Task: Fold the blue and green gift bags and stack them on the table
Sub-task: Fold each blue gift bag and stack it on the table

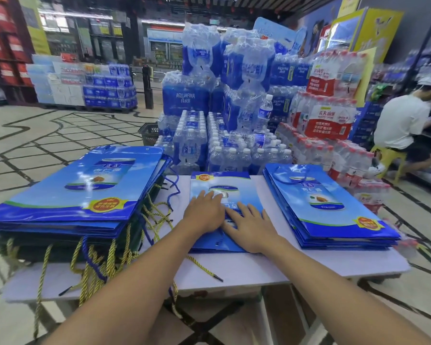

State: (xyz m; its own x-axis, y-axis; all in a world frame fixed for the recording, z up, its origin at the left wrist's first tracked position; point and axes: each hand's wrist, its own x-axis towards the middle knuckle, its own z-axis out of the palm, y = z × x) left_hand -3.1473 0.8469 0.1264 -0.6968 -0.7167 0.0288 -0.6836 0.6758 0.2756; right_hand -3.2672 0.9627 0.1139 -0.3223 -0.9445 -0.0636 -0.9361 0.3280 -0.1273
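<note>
Pressing blue gift bag flat, left hand and right hand spread, nothing gripped. Sweep outward to set creases; then onto stack at 3 o'clock.

Glossy, laminated paper gift bags catch the shop lights, their blue faces smooth and reflective. Twisted gold cord handles look coarse against the matt, pale table. Behind, clear crinkled plastic wrap shines over water bottle packs, and the tiled floor has a polished sheen.
</note>
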